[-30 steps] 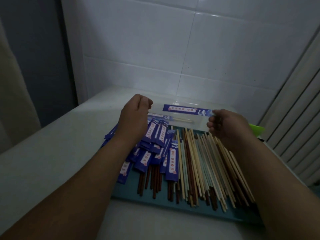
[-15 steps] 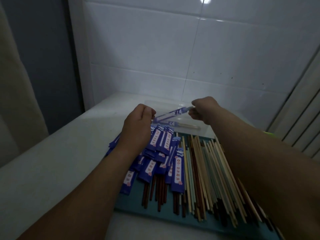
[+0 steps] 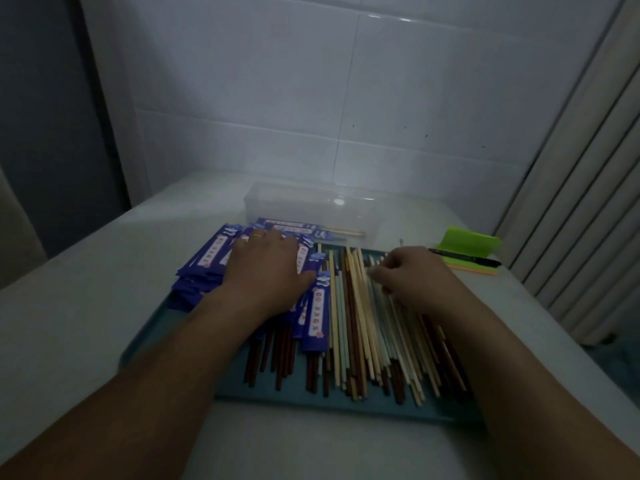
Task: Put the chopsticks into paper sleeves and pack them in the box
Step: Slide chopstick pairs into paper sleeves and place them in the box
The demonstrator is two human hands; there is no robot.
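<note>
A teal tray [image 3: 162,327] holds a heap of blue paper sleeves [image 3: 207,258] on its left and several loose chopsticks [image 3: 356,320], pale, brown and light green, on its right. My left hand [image 3: 266,268] lies flat on the sleeve heap, fingers spread. My right hand [image 3: 408,275] sits over the far ends of the loose chopsticks, its fingertips curled and pinching at one or two pale ones. Behind the tray stands a clear plastic box [image 3: 311,206] with sleeved chopsticks [image 3: 304,228] lying inside it.
A green folded pad [image 3: 471,245] with a black pen [image 3: 464,260] lies at the right of the white counter. A tiled wall stands close behind the box. A ribbed panel runs along the right side.
The sleeved pair that my right hand held above the box now lies in the box. Both hands came back toward me: left onto the sleeves, right onto the loose chopsticks.
</note>
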